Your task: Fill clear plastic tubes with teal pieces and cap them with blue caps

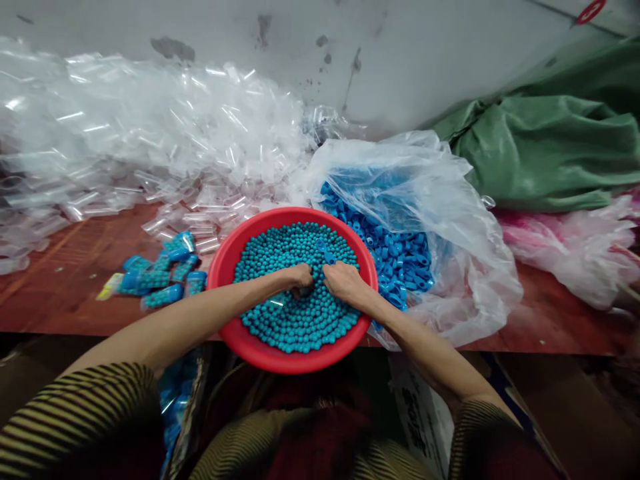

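Bag (465,233) overlaps blue caps (407,263); hands (301,279) over beads (285,330).

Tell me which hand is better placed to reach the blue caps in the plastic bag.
Probably the right hand: it is nearer the blue caps, just past its side of the red bowl. The left hand is farther away, over the beads. One small cap at the right fingertips might get in the way.

Red disc (591,11) on the wall (425,60): white "3", tilted.
White carton (417,417) under the table (555,320): large black characters, too dim to read surely.
Yellow tag (109,287) beside the tubes (163,296): nothing legible.
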Demonstrator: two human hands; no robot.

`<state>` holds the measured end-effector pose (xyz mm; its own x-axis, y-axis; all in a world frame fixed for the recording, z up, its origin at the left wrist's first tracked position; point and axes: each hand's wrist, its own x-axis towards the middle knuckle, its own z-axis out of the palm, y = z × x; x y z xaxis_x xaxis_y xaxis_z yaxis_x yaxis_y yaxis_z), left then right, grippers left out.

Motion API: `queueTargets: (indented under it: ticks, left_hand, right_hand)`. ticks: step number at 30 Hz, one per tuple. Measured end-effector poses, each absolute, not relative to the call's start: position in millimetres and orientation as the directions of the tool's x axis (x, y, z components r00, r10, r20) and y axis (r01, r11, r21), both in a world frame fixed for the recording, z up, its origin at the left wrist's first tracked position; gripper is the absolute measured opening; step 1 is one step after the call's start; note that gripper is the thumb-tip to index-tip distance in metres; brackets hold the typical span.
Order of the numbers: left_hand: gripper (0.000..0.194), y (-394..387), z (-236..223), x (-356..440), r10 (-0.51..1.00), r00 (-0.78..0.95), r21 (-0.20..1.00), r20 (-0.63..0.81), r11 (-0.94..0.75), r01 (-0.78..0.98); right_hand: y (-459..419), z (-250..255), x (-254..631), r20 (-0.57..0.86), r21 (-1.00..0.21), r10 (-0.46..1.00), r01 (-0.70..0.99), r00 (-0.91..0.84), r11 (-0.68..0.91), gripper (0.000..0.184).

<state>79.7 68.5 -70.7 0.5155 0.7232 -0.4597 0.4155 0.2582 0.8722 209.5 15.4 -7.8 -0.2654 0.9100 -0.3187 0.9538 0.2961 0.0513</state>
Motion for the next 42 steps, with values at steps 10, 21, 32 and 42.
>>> queueTargets:
  ticks: [10,21,32,42]
  left_hand:
    - [0.028,73,-34,44,0.625,0.58,0.831,-0.522,0.525,0.182]
    - [0.031,55,-18,30,0.638,0.575,0.804,-0.512,0.592,0.058]
    - [0.057,32,-6,27,0.739,0.543,0.875,-0.399,0.485,-0.016]
    - [0.062,22,-7,27,0.802,0.514,0.922,-0.304,0.384,-0.056]
  right_hand:
    - [18,-7,229,-0.133,-0.377,0.972,0.917,-0.192,0.129,0.03]
    - [17,-9,218,0.027,-0.576,0.971,0.79,-0.237,0.209,0.032]
    - [2,4,200,0.109,-0.657,0.954,0.7,-0.281,0.281,0.032]
    - [-4,-5,199,0.202,-0.528,0.941,0.778,-0.273,0.339,0.029]
